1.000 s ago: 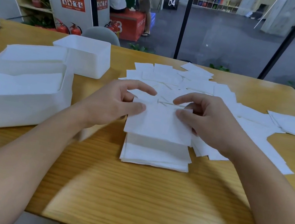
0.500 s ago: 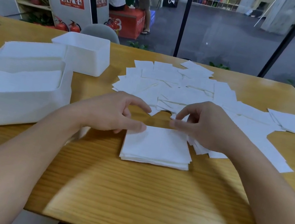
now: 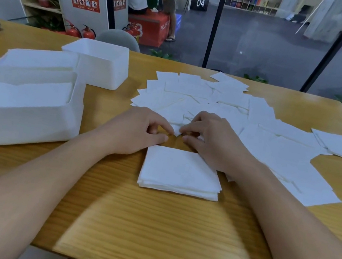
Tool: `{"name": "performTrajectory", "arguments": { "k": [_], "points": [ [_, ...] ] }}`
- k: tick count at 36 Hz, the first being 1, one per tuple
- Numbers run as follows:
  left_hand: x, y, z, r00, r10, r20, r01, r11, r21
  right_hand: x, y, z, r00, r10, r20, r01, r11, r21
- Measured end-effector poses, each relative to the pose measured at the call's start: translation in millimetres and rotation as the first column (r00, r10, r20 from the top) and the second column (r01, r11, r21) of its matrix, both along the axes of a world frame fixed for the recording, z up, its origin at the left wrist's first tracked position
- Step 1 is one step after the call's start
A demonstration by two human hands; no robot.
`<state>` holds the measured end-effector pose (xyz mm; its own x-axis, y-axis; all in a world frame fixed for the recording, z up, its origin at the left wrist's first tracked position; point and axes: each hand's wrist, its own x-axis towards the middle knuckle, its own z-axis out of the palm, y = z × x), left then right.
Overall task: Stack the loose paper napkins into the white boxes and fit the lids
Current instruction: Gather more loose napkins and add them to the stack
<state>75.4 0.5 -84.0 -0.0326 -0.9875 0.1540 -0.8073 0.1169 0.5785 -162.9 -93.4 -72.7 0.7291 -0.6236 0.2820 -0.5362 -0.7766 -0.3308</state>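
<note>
Both hands meet at the near edge of the loose napkins [image 3: 231, 117] spread across the bench [image 3: 148, 228]. The left hand [image 3: 139, 133] and right hand [image 3: 211, 141] each pinch a corner of one napkin [image 3: 176, 129] in a curled grip. A squared napkin stack [image 3: 180, 172] lies just before them; a white box [image 3: 20, 109] holding napkins stands at the left.

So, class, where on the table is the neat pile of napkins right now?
In the head view, the neat pile lies centre front on the table, just below both hands, with the nearest box to its left.
</note>
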Motion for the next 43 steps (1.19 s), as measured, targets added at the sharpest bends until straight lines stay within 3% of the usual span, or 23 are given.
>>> {"name": "performTrajectory", "arguments": {
  "k": [10, 23, 32, 35, 38, 43],
  "points": [
    [2.4, -1.7, -2.8, 0.999, 0.002, -0.047, -0.005, 0.999, -0.047, 0.0, 5.7, 3.3, 0.999, 0.003, 0.034, 0.000, 0.997, -0.075],
    [-0.9, 1.4, -1.9, 1.000, -0.011, -0.015, 0.011, 1.000, -0.014, -10.8, 12.7, 11.7, 0.999, -0.004, 0.042, 0.003, 1.000, 0.028],
    [-3.9, 4.0, -1.7, 1.000, 0.025, -0.019, -0.025, 1.000, -0.016, -42.7, 21.9, 27.2, 0.938, -0.071, 0.339, -0.007, 0.975, 0.223],
    [-4.4, 6.4, 2.9, 0.995, 0.001, -0.098, -0.003, 1.000, -0.027, -48.6, 20.7, 36.1, 0.917, -0.050, 0.397, -0.050, 0.970, 0.237],
    [-4.4, 7.5, 9.8, 0.960, -0.033, -0.279, 0.032, 0.999, -0.008, -51.5, 22.1, 39.9, 0.875, -0.040, 0.483, -0.102, 0.959, 0.266],
    [-6.8, 9.0, 20.7, 0.779, 0.004, -0.626, 0.033, 0.998, 0.047, -47.2, 19.3, 34.4, 0.825, -0.057, 0.562, -0.140, 0.943, 0.301]
  ]
}}
